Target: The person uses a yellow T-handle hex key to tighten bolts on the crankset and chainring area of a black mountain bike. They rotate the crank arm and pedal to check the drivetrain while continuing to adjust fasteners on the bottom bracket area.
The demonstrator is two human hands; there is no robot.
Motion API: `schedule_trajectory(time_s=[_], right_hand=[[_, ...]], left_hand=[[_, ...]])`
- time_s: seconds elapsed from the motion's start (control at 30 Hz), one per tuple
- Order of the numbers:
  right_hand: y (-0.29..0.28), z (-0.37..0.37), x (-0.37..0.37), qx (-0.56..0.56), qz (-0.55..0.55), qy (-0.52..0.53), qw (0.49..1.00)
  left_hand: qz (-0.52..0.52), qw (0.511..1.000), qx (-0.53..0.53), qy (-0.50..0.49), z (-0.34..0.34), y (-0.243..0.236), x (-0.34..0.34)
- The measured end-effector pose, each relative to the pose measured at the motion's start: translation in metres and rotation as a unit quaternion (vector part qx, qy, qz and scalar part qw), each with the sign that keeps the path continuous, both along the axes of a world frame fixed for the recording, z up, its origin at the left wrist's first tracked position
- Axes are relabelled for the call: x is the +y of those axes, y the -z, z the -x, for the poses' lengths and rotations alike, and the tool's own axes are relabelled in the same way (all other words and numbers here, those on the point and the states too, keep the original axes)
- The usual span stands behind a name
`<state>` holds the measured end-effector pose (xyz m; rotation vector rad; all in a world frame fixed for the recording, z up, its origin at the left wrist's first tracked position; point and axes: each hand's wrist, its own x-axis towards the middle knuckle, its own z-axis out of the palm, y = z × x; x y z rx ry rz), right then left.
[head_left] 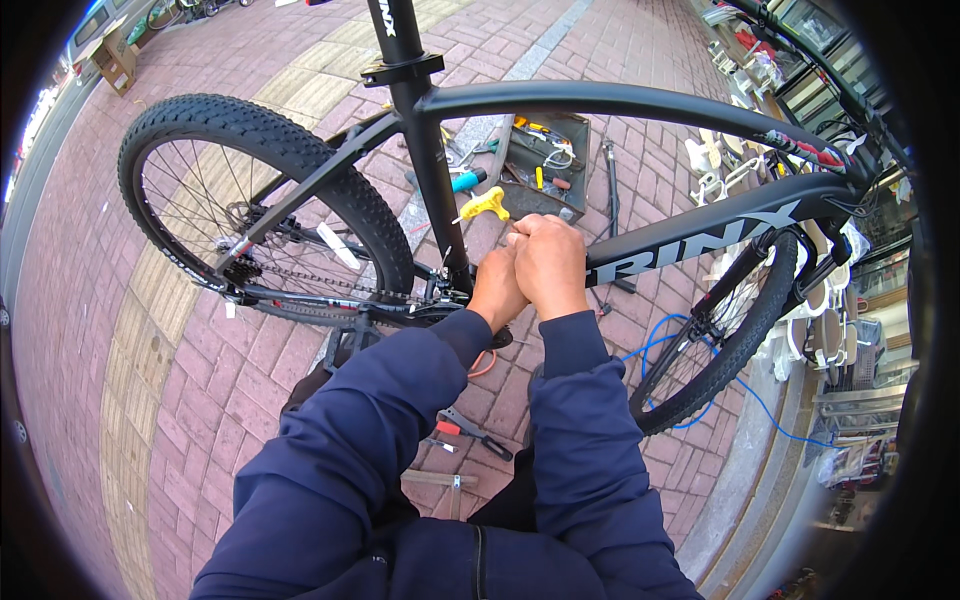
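A black bicycle frame [430,160] stands across in front of me. My left hand [497,286] and my right hand [552,262] are closed and pressed together beside the lower end of the down tube [690,245], just right of the seat tube. Whatever the fingers hold is hidden behind the hands. A yellow three-armed wrench handle [485,204] shows just beyond my knuckles; I cannot tell whether either hand touches it. The chain and crank area [440,290] lies left of my left hand, partly covered by it.
The rear wheel [290,130] stands left, the front wheel [740,340] right. Beyond the frame sit a grey toolbox [570,190] and a black pump-like tube [612,190]. Red-handled pliers [470,430] and a blue hose [765,405] lie on the paving. Shelves of goods line the right.
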<state>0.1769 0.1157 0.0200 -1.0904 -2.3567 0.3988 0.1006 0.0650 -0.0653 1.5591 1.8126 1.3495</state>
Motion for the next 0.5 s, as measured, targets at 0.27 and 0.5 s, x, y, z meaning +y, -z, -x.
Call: schedule_trajectory(time_s=[0.27,0.5], right_hand=[[-0.0032,-0.0034,0.0002,0.009,-0.002,-0.006,1.000],[-0.0055,-0.0050,-0.0041,0.002,0.017,-0.032,0.999]], left_hand=[[0.017,0.998,-0.021,-0.062,-0.0082,-0.0030,0.0010],[0.046,0.997,-0.055,-0.030,-0.0056,0.0035,-0.0025]])
